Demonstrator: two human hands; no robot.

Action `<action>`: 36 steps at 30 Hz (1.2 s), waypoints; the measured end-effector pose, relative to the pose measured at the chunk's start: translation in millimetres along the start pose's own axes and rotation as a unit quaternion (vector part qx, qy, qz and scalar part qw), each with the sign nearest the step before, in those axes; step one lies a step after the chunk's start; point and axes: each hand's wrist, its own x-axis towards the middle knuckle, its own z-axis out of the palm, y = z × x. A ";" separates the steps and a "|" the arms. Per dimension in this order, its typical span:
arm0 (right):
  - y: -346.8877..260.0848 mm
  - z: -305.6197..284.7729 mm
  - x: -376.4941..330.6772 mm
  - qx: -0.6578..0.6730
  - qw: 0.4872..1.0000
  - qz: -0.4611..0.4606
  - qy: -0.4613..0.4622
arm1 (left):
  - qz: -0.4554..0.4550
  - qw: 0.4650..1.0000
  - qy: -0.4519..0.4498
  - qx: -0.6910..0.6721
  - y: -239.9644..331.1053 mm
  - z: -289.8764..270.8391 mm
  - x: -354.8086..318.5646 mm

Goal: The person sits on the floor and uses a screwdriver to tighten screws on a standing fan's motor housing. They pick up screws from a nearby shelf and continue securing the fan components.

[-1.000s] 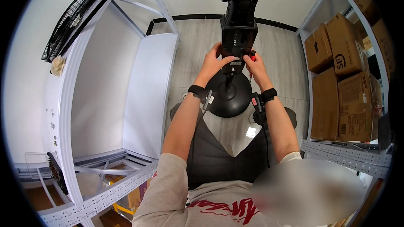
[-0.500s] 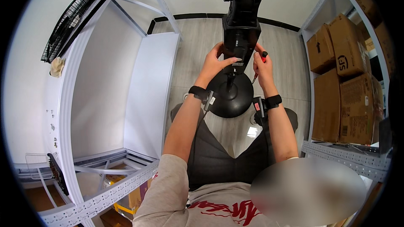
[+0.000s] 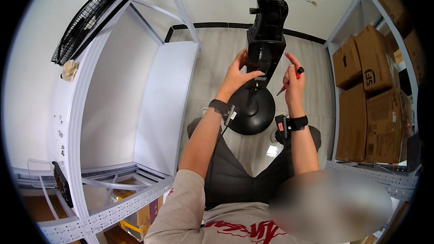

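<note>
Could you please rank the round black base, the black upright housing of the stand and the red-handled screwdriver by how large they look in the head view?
1. black upright housing and round black base: too alike to separate, and the housing sits nearer the camera.
2. red-handled screwdriver, held in the right hand, clearly smallest.

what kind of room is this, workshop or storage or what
Probably a storeroom or small stockroom used for assembly: white metal shelving on both sides, stacked cardboard boxes on the right racks, and a black fan stand on the grey plank floor.
</note>
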 end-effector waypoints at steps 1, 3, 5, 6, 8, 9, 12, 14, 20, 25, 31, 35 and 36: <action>-5.1 -0.9 -2.5 -0.003 1.000 -0.002 0.012 | 0.000 1.000 -0.001 0.001 1.5 1.1 -0.2; -16.9 3.6 -8.9 -0.001 0.999 -0.014 0.032 | 0.010 1.000 0.009 0.020 -8.5 -4.2 -2.3; -26.0 5.8 -16.1 -0.022 0.998 -0.027 0.049 | 0.013 0.999 0.011 0.033 -14.6 -8.1 -4.1; -28.3 5.2 -18.2 -0.026 0.998 -0.036 0.047 | 0.010 0.999 0.008 0.036 -15.8 -9.1 -5.4; -31.2 7.7 -22.4 -0.044 0.996 -0.060 0.050 | -0.005 0.999 0.009 0.033 -14.4 -12.2 -8.8; -33.0 10.1 -25.8 -0.056 0.994 -0.073 0.052 | -0.019 0.999 0.013 0.027 -12.2 -12.7 -11.1; -39.6 15.0 -45.4 -0.084 0.991 -0.092 0.055 | -0.018 0.999 0.022 0.036 -4.6 -19.0 -20.5; -52.0 22.7 -61.9 -0.080 0.993 -0.070 0.048 | -0.004 0.999 0.039 0.032 7.0 -22.9 -26.0; -90.0 55.6 -80.2 -0.201 0.938 -0.265 -0.095 | 0.020 0.995 0.069 0.065 68.4 -52.3 -46.0; -113.7 120.7 -113.6 -0.128 0.955 -0.179 -0.198 | 0.121 0.957 0.232 0.127 118.0 -109.8 -90.7; -130.1 203.2 -137.9 -0.118 0.917 -0.271 -0.268 | 0.147 0.897 0.365 0.200 207.0 -174.9 -164.0; -158.6 273.1 -163.6 -0.059 0.892 -0.291 -0.342 | 0.106 0.883 0.407 0.207 244.0 -196.6 -214.1; -163.9 293.5 -172.6 -0.031 0.886 -0.287 -0.363 | 0.088 0.880 0.418 0.207 247.9 -205.1 -229.9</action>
